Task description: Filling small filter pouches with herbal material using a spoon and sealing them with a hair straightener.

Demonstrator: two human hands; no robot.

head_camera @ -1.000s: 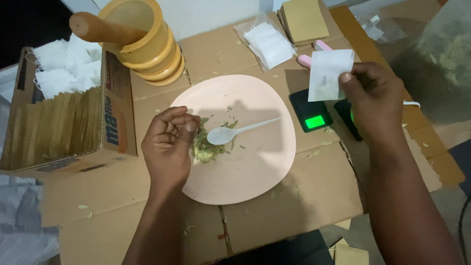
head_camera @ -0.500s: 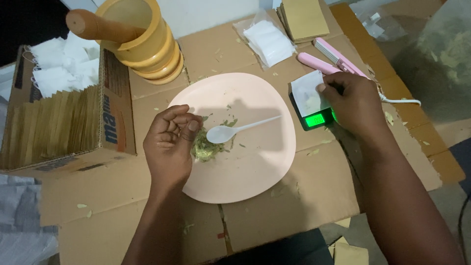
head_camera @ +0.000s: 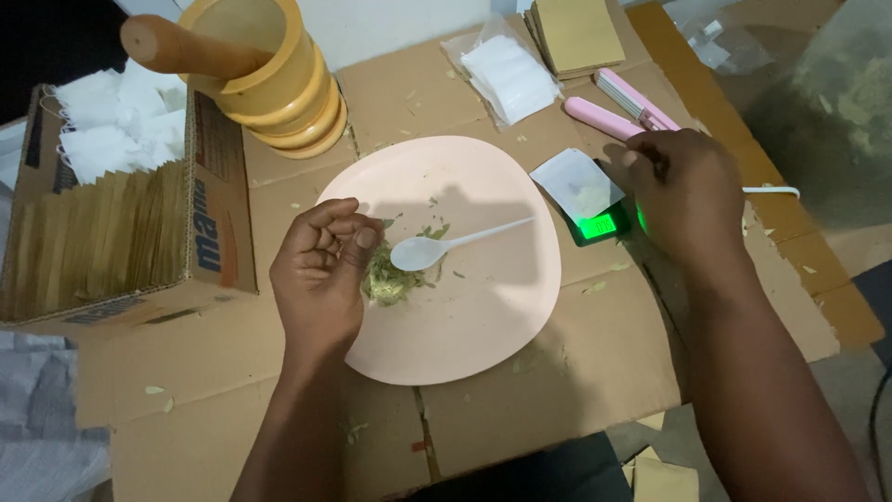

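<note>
Resting our right hand (head_camera: 683,191) with fingers curled together beside the white paper bag (head_camera: 578,181) on the little scale (head_camera: 599,223), we think the bag is thin, light, easy to tear, and best pinched by its edge. Our left hand (head_camera: 321,270), loosely curled and holding nothing, touches soft green leaves (head_camera: 386,281) near the white spoon (head_camera: 446,245) on the pink plate (head_camera: 483,316).

I see both forearms reach forward, bare, away from the body. My left hand (head_camera: 321,270) is turned palm up, its fingers (head_camera: 336,234) curled loosely inward toward the palm, thumb on the side. My right hand (head_camera: 683,191) lies palm down, the back facing me, fingers bent downward, wrist straight.
</note>
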